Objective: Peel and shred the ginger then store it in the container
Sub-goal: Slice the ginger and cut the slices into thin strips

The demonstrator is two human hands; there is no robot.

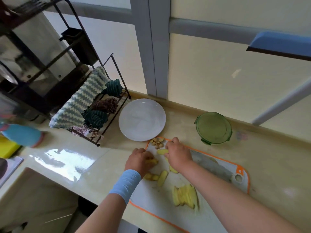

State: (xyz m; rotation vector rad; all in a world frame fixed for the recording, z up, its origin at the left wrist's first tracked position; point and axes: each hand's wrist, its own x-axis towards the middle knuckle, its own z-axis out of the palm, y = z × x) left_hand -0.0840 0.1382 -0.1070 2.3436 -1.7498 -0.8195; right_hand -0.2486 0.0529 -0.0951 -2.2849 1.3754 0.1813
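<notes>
- Head camera: the left hand (139, 158) has its fingers curled over a peeled ginger piece (152, 161) and grips it at the left edge of the cutting board (198, 221).
- The right hand (178, 152) bends its fingertips down onto a ginger slice (162, 151); whether it pinches the slice or only touches it cannot be told.
- More cut ginger lies on the board near the left wrist, and a pile of ginger slices (185, 195) lies nearer the person.
- A cleaver (210, 167) lies flat on the board, partly under the right forearm.
- Ginger peels (157, 142) sit at the board's far corner, just beside a white plate (142, 119).
- The green lidded container (213, 127) stands apart, beyond the board near the wall.
- A blue wristband (125, 184) wraps the left wrist.
</notes>
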